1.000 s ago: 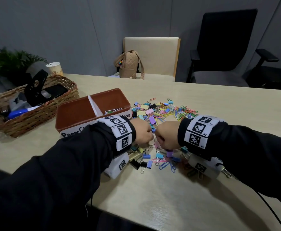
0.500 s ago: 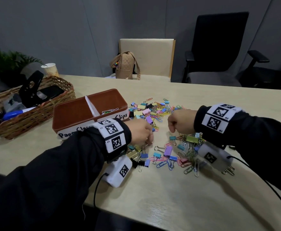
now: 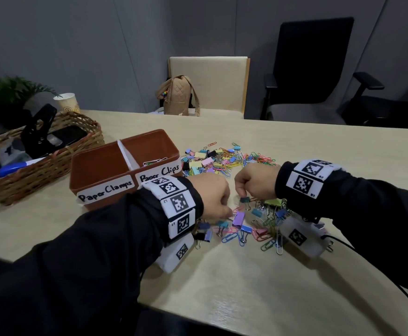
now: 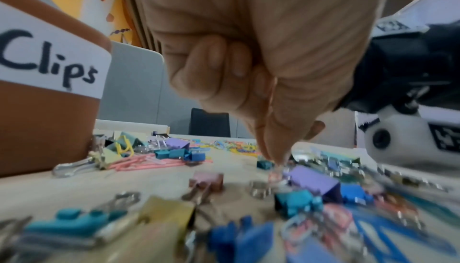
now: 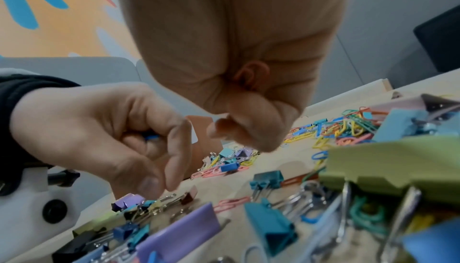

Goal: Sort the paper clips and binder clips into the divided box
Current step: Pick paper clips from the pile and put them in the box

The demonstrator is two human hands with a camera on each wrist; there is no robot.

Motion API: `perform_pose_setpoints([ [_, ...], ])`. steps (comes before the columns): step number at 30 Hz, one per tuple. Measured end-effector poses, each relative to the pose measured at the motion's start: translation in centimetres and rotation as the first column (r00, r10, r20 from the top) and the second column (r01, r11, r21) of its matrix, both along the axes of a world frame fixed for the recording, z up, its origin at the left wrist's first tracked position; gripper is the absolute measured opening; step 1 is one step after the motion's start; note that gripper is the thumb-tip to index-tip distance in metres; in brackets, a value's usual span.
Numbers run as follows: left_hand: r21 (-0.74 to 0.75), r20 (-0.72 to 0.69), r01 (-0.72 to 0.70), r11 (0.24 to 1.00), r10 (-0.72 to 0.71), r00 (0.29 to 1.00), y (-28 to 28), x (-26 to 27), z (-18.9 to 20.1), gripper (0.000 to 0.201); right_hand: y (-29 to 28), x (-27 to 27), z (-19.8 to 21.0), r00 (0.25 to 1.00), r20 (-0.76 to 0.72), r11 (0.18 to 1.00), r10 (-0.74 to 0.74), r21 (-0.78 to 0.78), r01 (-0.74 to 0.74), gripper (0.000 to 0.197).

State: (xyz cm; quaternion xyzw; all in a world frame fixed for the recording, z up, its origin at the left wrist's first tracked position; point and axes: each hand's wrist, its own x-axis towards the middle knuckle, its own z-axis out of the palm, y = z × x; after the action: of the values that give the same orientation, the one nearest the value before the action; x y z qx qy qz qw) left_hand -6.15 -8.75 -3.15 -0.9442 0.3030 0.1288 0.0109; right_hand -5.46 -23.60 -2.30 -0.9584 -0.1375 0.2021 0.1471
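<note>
A brown divided box point(image 3: 101, 170) labelled "Paper Clamps" on its left half and "Paper Clips" on its right stands left of centre; a few paper clips point(image 3: 154, 161) lie in the right compartment. Coloured binder clips and paper clips lie in a far pile point(image 3: 222, 158) and a near pile point(image 3: 258, 226). My left hand point(image 3: 229, 213) is curled, with a blue clip point(image 5: 150, 136) in its fingers, and its thumb and forefinger tips touch the wire handle by a purple binder clip point(image 3: 239, 218). My right hand point(image 3: 240, 194) is curled with nothing visible in it, just above a teal binder clip point(image 3: 244, 200).
A wicker basket point(image 3: 52, 163) with a black clamp and pens sits at the left, a paper cup point(image 3: 67, 103) and a plant behind it. A tan backpack point(image 3: 176, 95) rests on the beige chair opposite; a black office chair point(image 3: 312, 69) stands at right.
A second ago my fists were knuckle to knuckle over the near pile. The right hand has drawn away to the right, and both hands now point their fingertips down at the clips.
</note>
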Motion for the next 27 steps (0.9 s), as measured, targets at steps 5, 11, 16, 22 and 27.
perform_pose_setpoints([
  [5, 0.149, 0.030, -0.053, 0.987, 0.049, 0.998, -0.6, -0.6, -0.7, 0.051, 0.0, 0.3, -0.9, 0.994, 0.043, 0.994, 0.100, -0.059, -0.097, 0.025],
  [11, 0.146, 0.003, -0.075, 0.986, 0.076, 0.997, -1.1, -0.8, -0.5, 0.041, 0.5, 0.3, -1.5, 0.954, 0.124, 0.948, 0.271, -0.207, -0.243, 0.019],
  [16, 0.137, 0.047, -0.112, 0.984, 0.107, 0.993, 0.3, 0.3, 0.3, 0.031, 1.1, 0.2, -1.5, 0.936, 0.139, 0.920, 0.323, -0.276, -0.277, 0.011],
  [22, 0.054, -0.020, 0.002, 0.999, -0.001, 1.000, 0.2, -0.9, -0.5, 0.026, 1.5, 0.3, -2.1, 0.956, 0.110, 0.932, 0.273, -0.275, -0.235, 0.018],
  [27, 0.080, -0.005, 0.028, 0.996, -0.028, 1.000, -0.6, -1.2, -0.9, 0.020, 1.5, 0.2, -1.9, 0.957, 0.083, 0.925, 0.278, -0.293, -0.243, 0.017],
])
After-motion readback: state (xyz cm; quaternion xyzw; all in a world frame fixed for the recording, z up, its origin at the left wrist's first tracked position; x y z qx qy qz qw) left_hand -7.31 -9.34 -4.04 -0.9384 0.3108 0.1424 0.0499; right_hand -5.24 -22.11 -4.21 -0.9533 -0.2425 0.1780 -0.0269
